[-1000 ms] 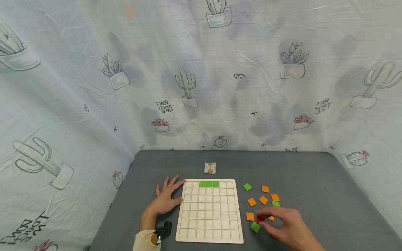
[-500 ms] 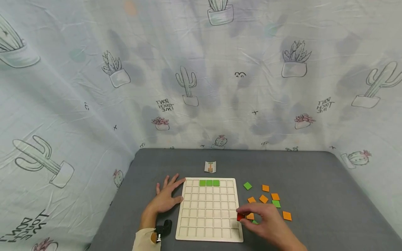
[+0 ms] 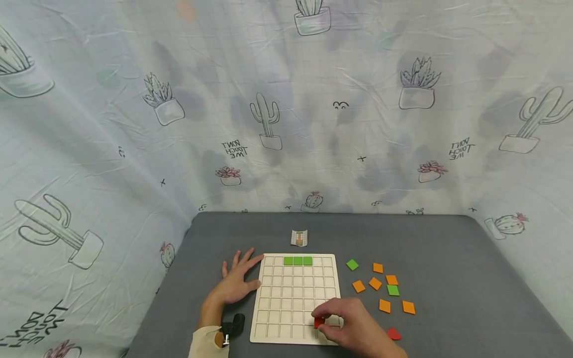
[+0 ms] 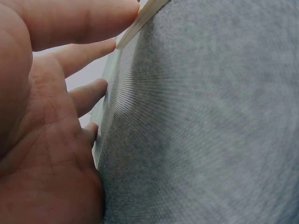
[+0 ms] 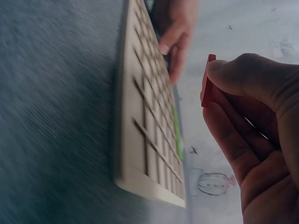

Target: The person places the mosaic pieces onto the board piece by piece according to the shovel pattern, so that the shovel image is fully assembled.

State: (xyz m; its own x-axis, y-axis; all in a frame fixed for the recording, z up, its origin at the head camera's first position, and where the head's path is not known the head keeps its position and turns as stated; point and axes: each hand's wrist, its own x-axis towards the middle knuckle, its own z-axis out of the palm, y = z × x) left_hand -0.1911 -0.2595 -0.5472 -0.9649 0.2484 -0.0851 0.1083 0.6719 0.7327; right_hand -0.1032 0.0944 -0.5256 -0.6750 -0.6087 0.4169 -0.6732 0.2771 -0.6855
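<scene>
My right hand (image 3: 351, 323) pinches a small red square tile (image 3: 319, 322) between thumb and fingers, over the lower right part of a pale wooden grid board (image 3: 275, 304). In the right wrist view the red tile (image 5: 208, 80) stands on edge in the grip, apart from the board (image 5: 149, 189). My left hand (image 3: 237, 282) lies along the board's left side, fingers spread and mostly straight, with index finger and thumb touching its edge. Three green tiles (image 3: 298, 261) sit side by side in the board's top row.
Right of the board lie several orange tiles (image 3: 375, 283), a green tile (image 3: 352, 264) and another green tile (image 3: 392, 290). A red piece (image 3: 394, 333) lies near my right wrist. Beyond the board is a small patterned card (image 3: 299, 238). A printed cloth (image 3: 313, 124) hangs behind the grey table (image 3: 447, 268).
My right hand has carried the red tile left from among the loose tiles to over the board. Its withdrawal uncovers the red piece and orange tiles. The left hand stays in place.
</scene>
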